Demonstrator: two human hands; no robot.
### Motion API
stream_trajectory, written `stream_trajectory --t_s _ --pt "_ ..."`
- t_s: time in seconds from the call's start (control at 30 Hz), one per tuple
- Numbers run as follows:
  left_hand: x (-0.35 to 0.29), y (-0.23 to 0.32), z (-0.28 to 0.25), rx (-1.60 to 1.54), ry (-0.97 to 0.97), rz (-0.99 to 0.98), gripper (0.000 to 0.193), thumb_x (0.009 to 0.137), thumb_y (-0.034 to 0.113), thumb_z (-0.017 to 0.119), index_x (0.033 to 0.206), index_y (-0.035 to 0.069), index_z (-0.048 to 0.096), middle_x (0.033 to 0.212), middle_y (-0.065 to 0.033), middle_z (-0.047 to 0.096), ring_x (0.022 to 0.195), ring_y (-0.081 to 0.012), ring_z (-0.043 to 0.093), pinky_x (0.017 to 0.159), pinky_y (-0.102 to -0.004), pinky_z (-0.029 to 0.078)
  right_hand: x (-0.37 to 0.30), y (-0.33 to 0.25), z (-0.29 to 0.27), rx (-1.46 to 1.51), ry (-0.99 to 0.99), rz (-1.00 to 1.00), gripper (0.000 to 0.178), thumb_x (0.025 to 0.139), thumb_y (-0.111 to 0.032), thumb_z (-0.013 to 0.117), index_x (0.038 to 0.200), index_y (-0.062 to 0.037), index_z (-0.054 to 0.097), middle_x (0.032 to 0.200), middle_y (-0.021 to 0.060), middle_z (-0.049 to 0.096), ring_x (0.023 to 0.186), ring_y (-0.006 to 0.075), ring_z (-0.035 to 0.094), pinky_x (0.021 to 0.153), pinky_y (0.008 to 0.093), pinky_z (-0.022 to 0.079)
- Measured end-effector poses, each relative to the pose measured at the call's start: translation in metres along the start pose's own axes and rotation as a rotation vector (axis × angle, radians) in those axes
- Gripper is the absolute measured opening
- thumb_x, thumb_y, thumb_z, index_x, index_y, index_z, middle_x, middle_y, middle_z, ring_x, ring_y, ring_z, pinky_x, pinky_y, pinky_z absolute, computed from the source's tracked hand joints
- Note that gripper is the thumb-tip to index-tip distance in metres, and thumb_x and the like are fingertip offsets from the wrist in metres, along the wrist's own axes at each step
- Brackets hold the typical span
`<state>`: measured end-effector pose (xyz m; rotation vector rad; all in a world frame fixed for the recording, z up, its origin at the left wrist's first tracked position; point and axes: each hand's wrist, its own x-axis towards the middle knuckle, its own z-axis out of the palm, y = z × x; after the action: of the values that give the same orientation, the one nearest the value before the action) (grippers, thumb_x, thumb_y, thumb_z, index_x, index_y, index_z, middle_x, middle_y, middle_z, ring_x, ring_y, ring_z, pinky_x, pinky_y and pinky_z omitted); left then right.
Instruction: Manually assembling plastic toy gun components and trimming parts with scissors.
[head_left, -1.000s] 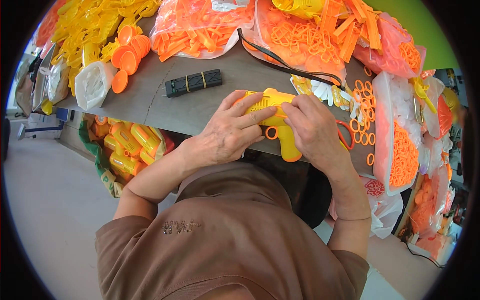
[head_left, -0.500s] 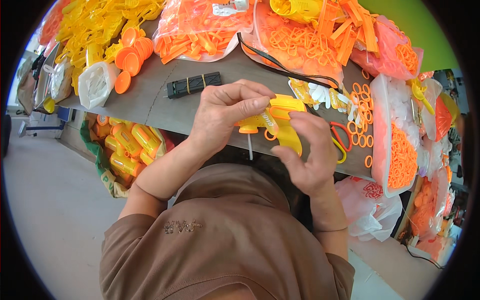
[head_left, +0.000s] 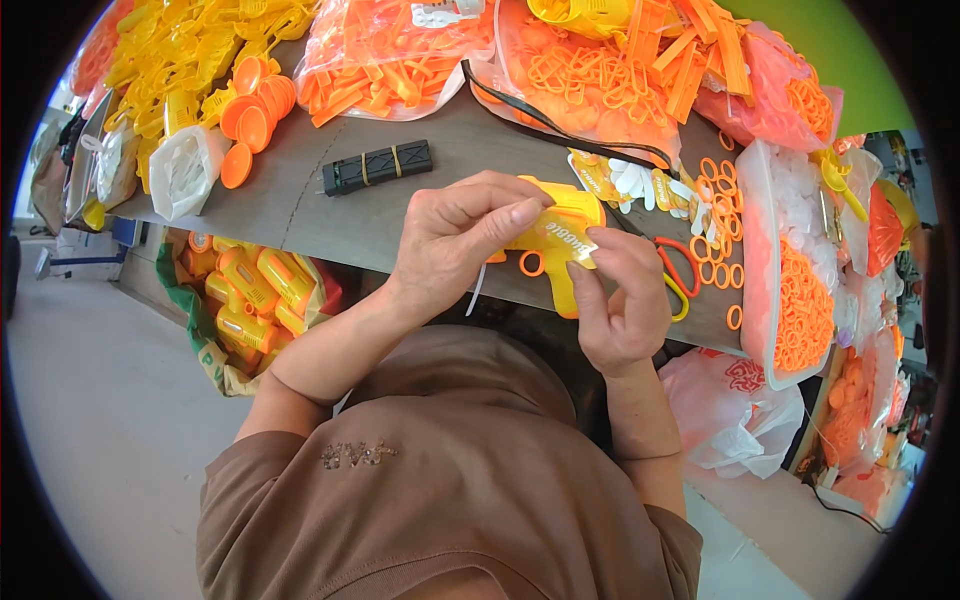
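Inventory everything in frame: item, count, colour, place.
sticker: 1, yellow, centre
toy gun: 1, yellow, behind sticker
table: 1, grey, centre
block: 1, black, on table
scissors: 1, red and yellow handles, right
rings: many, orange, right
labels: several, yellow and white, right
bags: several, clear with orange contents, top
strips: many, orange, top right
bin: 1, clear, right
links: many, orange, in bin
parts: many, yellow, top left
discs: several, orange, upper left
tub: 1, white, left
sack: 1, green and tan, left
canisters: several, yellow, in sack
carrier bag: 1, white, lower right
shirt: 1, brown, bottom
left hand: 1, holding sticker
right hand: 1, at sticker
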<state>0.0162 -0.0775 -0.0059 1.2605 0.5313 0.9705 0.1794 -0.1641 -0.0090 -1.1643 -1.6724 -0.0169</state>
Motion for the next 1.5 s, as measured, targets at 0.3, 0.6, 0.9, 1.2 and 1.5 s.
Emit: stream_trajectory --t_s 0.3,0.6,0.9,1.2,1.5 --pt "-0.010 0.000 0.022 -0.409 -0.030 -0.277 0.023 0.092 0.014 0.058 0.103 -0.005 0.062 0.088 -0.0065 0.064 0.078 -0.0088 0.060 0.072 -0.0233 0.051 -0.004 -0.002 0.017 -0.168 0.140 -0.126 0.045 0.071 0.009 0.071 0.109 -0.0024 0.050 0.102 0.0149 0.059 0.088 0.0276 0.057 0.075 0.0370 0.047" --pt "-0.010 0.019 -0.011 0.105 -0.454 -0.519 0.012 0.090 0.012 0.059 0.093 0.000 0.062 0.076 -0.0033 0.061 0.064 -0.0082 0.057 0.055 -0.0231 0.049 -0.001 -0.010 -0.016 0.039 -0.183 -0.138 0.033 0.078 -0.010 0.071 0.105 -0.0034 0.055 0.112 0.0166 0.057 0.095 0.0324 0.057 0.078 0.0415 0.048" --pt "-0.004 0.015 -0.012 0.406 -0.788 -0.301 0.011 0.081 0.006 0.066 0.084 -0.003 0.061 0.062 -0.0115 0.056 0.058 -0.0168 0.052 0.055 -0.0330 0.042 -0.004 -0.010 -0.027 0.125 -0.401 -0.283 0.027 0.067 0.005 0.067 0.093 0.0024 0.062 0.101 0.0147 0.061 0.083 0.0293 0.062 0.064 0.0353 0.052" --pt "0.011 0.011 -0.024 0.868 -0.360 0.504 0.031 0.075 0.013 0.070 0.105 0.006 0.065 0.099 -0.0086 0.063 0.084 -0.0247 0.059 0.069 -0.0340 0.046 0.001 0.021 -0.044 -0.156 -0.155 -0.078 0.028 0.069 0.009 0.068 0.095 0.0006 0.062 0.094 0.0141 0.063 0.082 0.0277 0.061 0.068 0.0345 0.051" --pt "0.011 -0.025 -0.041 1.047 -0.429 0.624 0.048 0.071 0.012 0.071 0.118 0.009 0.059 0.122 -0.0098 0.053 0.109 -0.0310 0.050 0.088 -0.0442 0.042 -0.006 0.046 -0.039 -0.306 -0.150 -0.027 0.031 0.071 0.008 0.070 0.099 0.0008 0.061 0.096 0.0145 0.064 0.084 0.0241 0.062 0.072 0.0304 0.051"
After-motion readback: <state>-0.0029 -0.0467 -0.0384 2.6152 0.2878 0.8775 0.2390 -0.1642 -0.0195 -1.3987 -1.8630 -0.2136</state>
